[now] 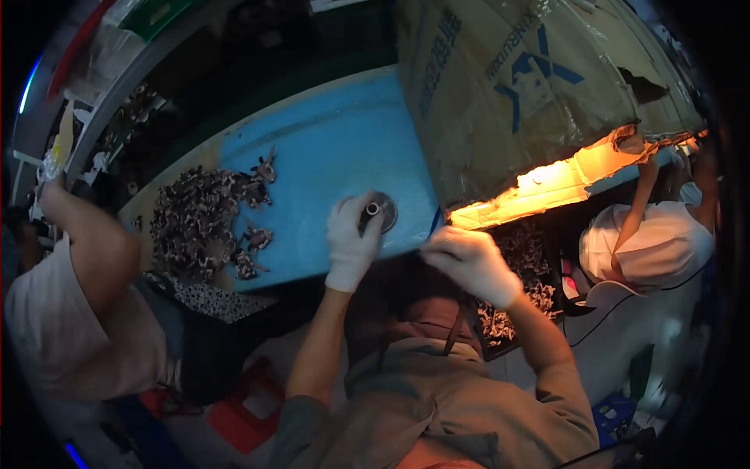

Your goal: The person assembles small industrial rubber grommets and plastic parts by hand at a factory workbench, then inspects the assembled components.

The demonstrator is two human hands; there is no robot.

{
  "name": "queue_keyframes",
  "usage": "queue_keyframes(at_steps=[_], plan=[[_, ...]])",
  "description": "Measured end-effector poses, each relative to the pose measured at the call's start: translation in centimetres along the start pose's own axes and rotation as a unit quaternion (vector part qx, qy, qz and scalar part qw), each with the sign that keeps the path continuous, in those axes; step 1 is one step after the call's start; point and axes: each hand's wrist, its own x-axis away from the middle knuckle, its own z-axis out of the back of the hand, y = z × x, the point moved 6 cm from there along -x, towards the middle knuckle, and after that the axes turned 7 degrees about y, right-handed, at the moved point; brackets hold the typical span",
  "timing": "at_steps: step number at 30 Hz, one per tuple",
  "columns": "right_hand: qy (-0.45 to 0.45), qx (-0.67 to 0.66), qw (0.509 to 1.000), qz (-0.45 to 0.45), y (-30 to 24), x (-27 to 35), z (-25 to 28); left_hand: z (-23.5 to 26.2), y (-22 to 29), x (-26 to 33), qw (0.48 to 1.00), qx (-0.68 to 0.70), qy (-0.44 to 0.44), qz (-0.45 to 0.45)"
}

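Note:
My left hand, in a white glove, grips a small dark cylindrical part with a pale round end at the near edge of a blue table. The part rests against a round grey metal disc on the table. My right hand, also gloved, hovers with curled fingers just off the table edge, above a dark tray of small pale parts. Whether it holds anything I cannot tell.
A heap of small dark metal pieces lies on the table's left side. A large cardboard box covers the right, with an orange lamp glow beneath it. One person sits at left, another in a white cap at right. Red stools stand below.

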Motion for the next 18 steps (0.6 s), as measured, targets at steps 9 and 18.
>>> queue_keyframes(at_steps=[9, 18], plan=[[0.108, 0.14, 0.956, 0.233, -1.7, -6.0, -8.5, 1.1, -1.8, 1.3, 0.996, 0.075, 0.028, 0.036], [0.19, 0.166, 0.944, 0.213, -2.3, -0.8, -5.1, -0.9, -3.9, 1.7, 0.985, 0.136, -0.001, 0.109]])
